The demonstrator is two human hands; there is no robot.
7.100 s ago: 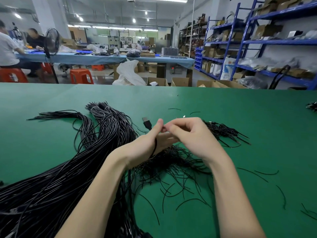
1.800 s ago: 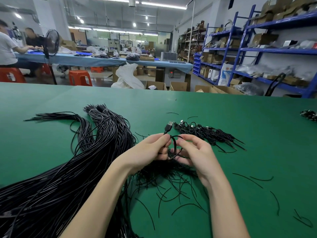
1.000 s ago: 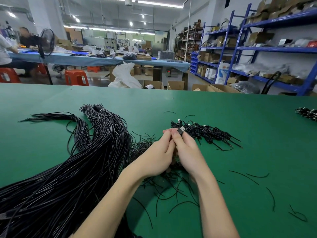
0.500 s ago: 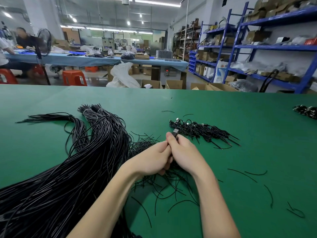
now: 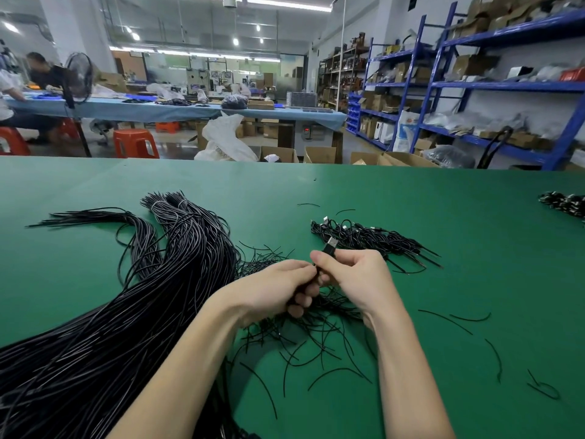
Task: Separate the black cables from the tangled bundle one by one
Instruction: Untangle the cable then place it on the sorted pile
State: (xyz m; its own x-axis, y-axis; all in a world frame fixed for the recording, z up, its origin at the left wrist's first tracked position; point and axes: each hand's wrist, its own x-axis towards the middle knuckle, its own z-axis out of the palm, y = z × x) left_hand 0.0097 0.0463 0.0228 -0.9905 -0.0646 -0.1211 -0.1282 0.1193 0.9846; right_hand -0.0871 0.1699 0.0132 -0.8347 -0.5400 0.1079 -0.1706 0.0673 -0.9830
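Note:
A thick bundle of long black cables runs from the bottom left up to the middle of the green table. My left hand and my right hand meet at the centre, both gripping one coiled black cable. Its USB plug sticks up above my right thumb. Most of the coil is hidden inside my fingers. Beneath my hands lies a litter of thin black ties. Just beyond them lies a pile of separated, coiled cables.
Loose black ties are scattered on the table at the right. Another small cable pile lies at the far right edge. Beyond the table are orange stools, cardboard boxes, blue shelves and people seated at a blue-covered bench.
The open loop of cable between my hands has been drawn into a tight coil. Both hands have closed together and dropped slightly toward the table, with the plug still pointing up.

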